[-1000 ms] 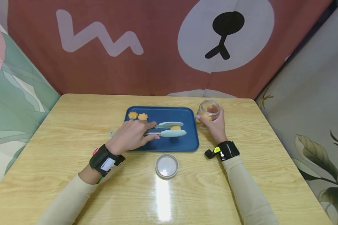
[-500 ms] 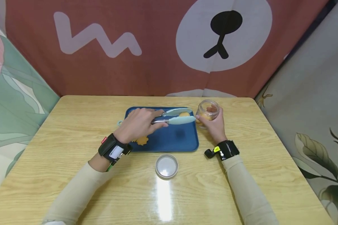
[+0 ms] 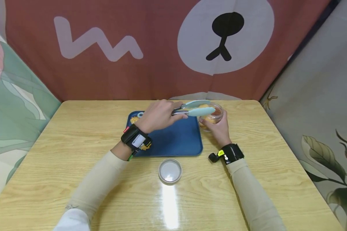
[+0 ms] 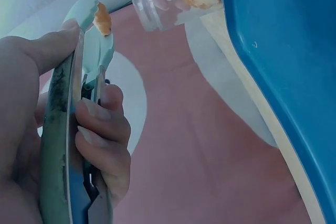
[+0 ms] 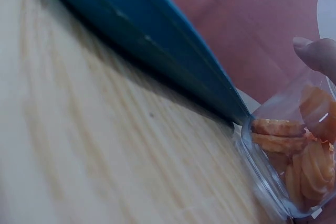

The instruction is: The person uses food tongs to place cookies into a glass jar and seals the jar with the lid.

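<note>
My left hand [image 3: 160, 116] grips a pair of tongs [image 3: 200, 111] with pale mint tips. Between those tips a golden cookie [image 4: 103, 19] is pinched, just over the mouth of a clear jar [image 3: 211, 123] in the head view. Fingers and thumb of my right hand [image 3: 219, 130] hold the jar upright by its side, at the right end of the blue tray [image 3: 176, 141]. Several piped cookies [image 5: 310, 166] lie inside the jar in the right wrist view. On the tray's left part, partly covered by my left hand and wrist, are more cookies [image 3: 134, 120].
A round clear lid [image 3: 170, 171] lies on the wooden table [image 3: 127, 199] in front of the tray. Behind the table hangs a reddish-brown cloth [image 3: 156, 70] with a bear's muzzle on it. Patterned cloths border both sides.
My left hand has carried the tongs and cookie up and right, from low over the tray to the jar's mouth. My right hand keeps its hold on the jar in place.
</note>
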A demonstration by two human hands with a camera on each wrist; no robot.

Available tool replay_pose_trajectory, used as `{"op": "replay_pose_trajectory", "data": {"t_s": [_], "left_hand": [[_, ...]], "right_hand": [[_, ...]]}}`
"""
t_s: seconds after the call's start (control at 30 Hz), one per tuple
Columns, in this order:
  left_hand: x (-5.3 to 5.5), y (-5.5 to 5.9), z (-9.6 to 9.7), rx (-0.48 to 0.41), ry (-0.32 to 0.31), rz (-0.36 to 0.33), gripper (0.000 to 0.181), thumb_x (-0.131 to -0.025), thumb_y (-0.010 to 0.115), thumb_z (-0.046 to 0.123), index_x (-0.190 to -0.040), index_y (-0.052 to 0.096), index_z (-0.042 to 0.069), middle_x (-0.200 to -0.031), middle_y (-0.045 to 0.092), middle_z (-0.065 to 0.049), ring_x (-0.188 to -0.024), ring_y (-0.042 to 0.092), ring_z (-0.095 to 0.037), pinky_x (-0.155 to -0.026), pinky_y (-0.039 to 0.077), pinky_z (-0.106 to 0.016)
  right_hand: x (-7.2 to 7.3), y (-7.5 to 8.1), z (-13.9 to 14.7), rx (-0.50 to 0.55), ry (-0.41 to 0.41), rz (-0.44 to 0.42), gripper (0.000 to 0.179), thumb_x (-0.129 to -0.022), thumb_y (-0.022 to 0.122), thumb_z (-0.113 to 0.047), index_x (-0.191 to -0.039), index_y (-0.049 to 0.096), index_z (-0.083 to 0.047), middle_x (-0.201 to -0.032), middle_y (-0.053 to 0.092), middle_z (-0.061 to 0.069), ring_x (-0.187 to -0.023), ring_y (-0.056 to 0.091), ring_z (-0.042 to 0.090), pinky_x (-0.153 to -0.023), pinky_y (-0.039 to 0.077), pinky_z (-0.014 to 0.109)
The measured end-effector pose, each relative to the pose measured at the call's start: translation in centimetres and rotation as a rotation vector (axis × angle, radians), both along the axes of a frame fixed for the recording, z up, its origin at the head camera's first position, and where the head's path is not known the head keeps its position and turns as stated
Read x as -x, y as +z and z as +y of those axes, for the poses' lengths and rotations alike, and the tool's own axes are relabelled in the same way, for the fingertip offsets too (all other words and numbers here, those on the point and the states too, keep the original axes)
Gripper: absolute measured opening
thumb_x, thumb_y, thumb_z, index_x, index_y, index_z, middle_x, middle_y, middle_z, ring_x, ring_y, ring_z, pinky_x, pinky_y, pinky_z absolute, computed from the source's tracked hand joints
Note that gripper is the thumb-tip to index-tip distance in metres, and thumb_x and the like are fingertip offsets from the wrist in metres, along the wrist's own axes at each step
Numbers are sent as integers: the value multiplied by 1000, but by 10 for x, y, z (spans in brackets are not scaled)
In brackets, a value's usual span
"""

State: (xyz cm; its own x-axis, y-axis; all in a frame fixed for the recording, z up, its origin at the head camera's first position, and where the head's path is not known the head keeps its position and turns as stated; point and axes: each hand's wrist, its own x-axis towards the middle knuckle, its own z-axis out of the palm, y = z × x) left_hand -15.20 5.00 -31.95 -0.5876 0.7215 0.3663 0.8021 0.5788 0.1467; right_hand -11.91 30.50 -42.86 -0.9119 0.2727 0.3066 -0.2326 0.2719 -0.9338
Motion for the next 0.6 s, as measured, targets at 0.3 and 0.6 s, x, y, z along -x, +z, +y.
{"op": "replay_pose_trajectory", "data": {"t_s": [0.3,0.6], "left_hand": [[19,-10,35,8,11,-83,58,-89,52,58,-130,57,17,-55,41,0,-40,41,-15,-38,27,-26],[28,-14,50,17,33,-105,54,-88,56,54,-129,58,19,-56,35,0,-43,40,-16,-38,25,-27]], "right_hand": [[15,-26,13,14,-5,18,88,-67,86,-29,-135,31,-21,-122,45,12,-108,46,20,-91,37,43],[15,-25,13,16,12,58,84,-68,85,-30,-132,33,-20,-122,45,14,-107,48,21,-90,39,44]]}}
